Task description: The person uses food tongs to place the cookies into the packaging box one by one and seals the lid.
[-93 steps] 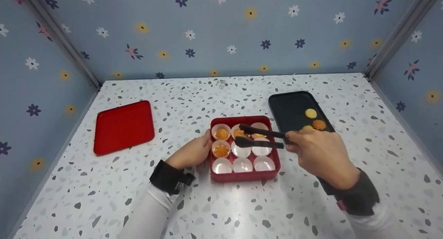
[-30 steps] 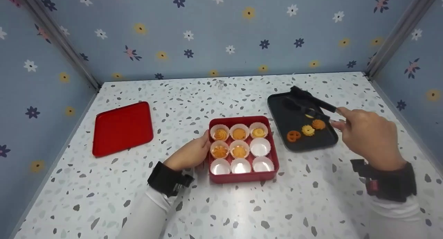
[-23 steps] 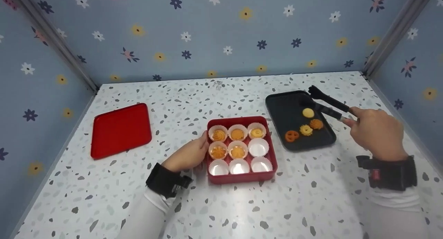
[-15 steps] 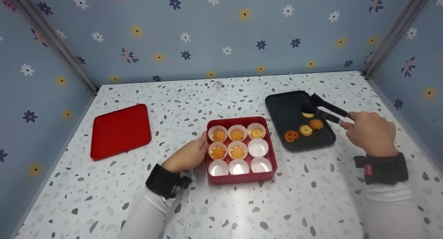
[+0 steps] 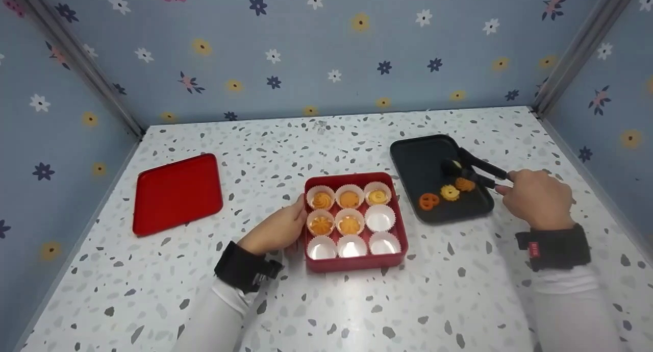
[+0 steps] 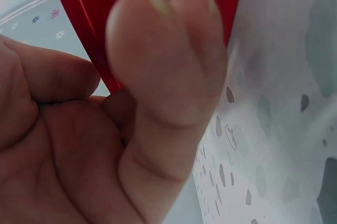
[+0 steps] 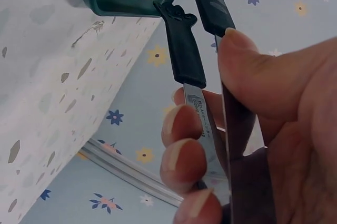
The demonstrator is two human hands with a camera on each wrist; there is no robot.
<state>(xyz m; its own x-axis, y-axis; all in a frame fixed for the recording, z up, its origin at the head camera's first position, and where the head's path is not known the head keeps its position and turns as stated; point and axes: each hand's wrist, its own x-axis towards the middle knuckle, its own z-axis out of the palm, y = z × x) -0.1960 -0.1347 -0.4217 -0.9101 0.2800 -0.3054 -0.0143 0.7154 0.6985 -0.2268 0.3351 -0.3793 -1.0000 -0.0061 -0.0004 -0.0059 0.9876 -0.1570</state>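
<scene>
My right hand (image 5: 538, 199) grips black-tipped tongs (image 5: 484, 167) with metal handles, thumb on one arm and fingers round the other in the right wrist view. Spread tong tips straddle a round yellow cookie (image 5: 456, 164) on the black tray (image 5: 416, 163). Close by lie an orange swirl cookie (image 5: 465, 184), a yellow ring-shaped cookie (image 5: 449, 193) and a pretzel (image 5: 428, 201). My left hand (image 5: 275, 229) rests against the left wall of a red box (image 5: 354, 264). White paper cups (image 5: 380, 218) fill it; cookies sit in its back row and the centre row's left and middle cups.
A flat red tray (image 5: 178, 194) lies on the left of the speckled white table (image 5: 265, 158). Flowered blue panels (image 5: 306, 46) stand behind the table and along both sides.
From over the box, the tongs have gone right to the black tray and come down around the yellow cookie. A cookie now shows in the box's centre cup. My left hand stays put.
</scene>
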